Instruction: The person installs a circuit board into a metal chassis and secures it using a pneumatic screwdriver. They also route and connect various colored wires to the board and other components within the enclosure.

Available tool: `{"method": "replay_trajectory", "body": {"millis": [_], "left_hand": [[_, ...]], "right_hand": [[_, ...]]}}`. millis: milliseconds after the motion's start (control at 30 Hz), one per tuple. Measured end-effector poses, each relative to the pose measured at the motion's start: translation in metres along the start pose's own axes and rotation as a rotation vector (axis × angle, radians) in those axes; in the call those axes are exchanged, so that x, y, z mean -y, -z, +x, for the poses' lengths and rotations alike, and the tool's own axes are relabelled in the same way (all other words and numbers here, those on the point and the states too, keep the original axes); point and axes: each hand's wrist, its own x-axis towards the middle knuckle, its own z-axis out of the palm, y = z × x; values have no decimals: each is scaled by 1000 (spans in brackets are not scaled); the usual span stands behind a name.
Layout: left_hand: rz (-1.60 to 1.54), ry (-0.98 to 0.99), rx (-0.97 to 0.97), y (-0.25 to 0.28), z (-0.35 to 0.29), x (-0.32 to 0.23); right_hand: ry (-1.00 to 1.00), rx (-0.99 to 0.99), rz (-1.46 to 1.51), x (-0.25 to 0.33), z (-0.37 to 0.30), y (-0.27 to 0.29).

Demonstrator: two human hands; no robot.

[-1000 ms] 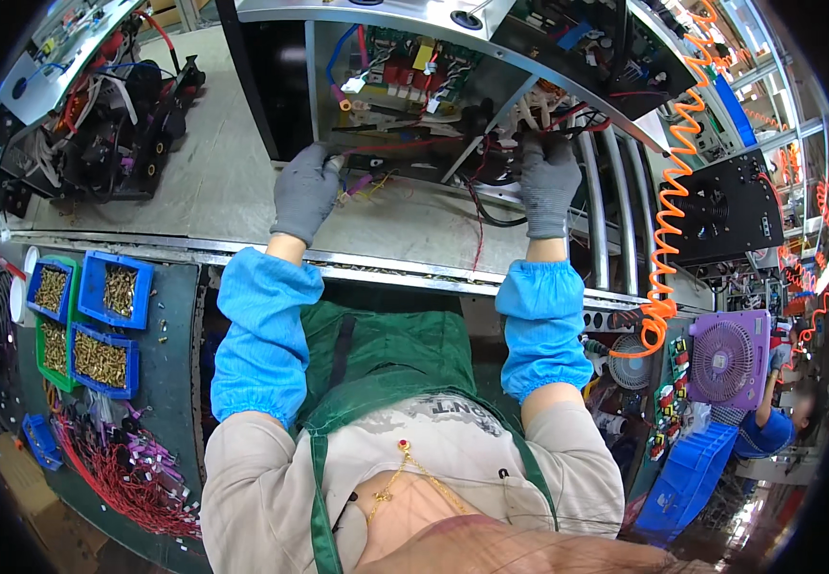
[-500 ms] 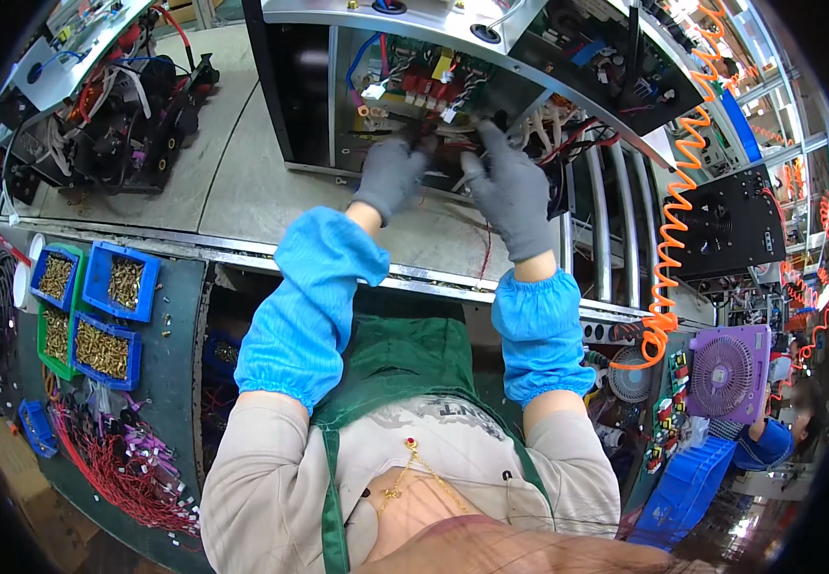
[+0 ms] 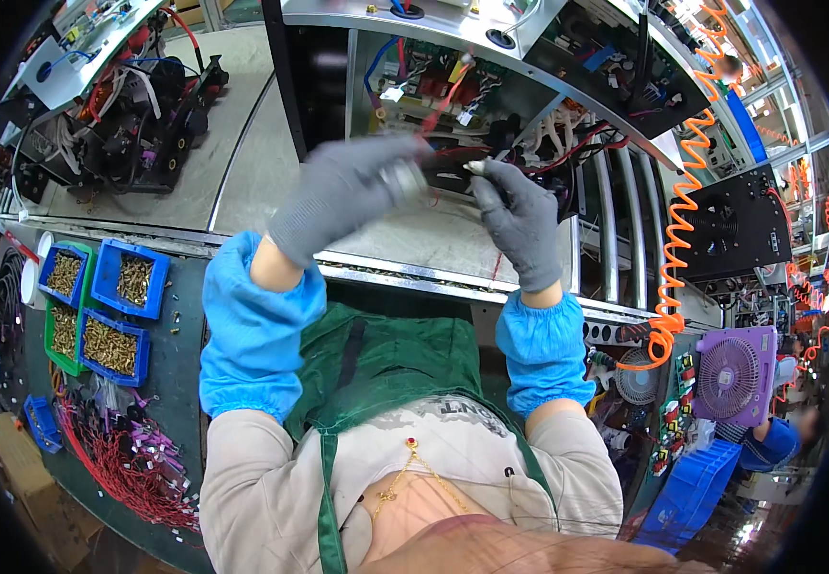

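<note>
In front of me stands an open metal cabinet [image 3: 352,86] with circuit boards, connectors and cables inside. My left hand [image 3: 342,196], in a grey glove, is at the cabinet's lower front and smeared by motion. Its fingertips seem closed on a red wire [image 3: 448,100] that runs up toward the boards. My right hand [image 3: 519,220], gloved too, is just right of it, before the dark cables at the cabinet's lower edge. Its thumb and fingers are pinched together; a small pale tip shows there, too small to name.
At the left on the bench stands another open assembly [image 3: 137,124] with wiring. Blue bins [image 3: 118,346] of brass fasteners and a heap of red wires [image 3: 127,459] lie lower left. Metal rollers [image 3: 606,225], a coiled orange hose [image 3: 677,225] and a purple fan [image 3: 730,376] are on the right.
My left hand has drawn back left and toward me, and a red wire now stretches up from its fingertips. My right hand has lowered slightly, its fingers now pinched.
</note>
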Motion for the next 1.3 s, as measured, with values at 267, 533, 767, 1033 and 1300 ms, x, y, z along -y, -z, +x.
{"method": "replay_trajectory", "body": {"millis": [267,533,767,1033,1300], "left_hand": [[294,383,-647,19,-22,141],[221,431,-579,-8,-8,124],[331,318,-584,-15,0,121],[520,483,-693,-36,26,114],[-104,461,-235,-108,17,81]], "right_hand": [[-314,71,-361,-66,-63,72],[-488,219,-604,-123,-129,117],[-696,558,-1207,-142,-151,140],[-720,525,-1008,-151,-167,144],[-111,209,-262,-93,-56,19]]}}
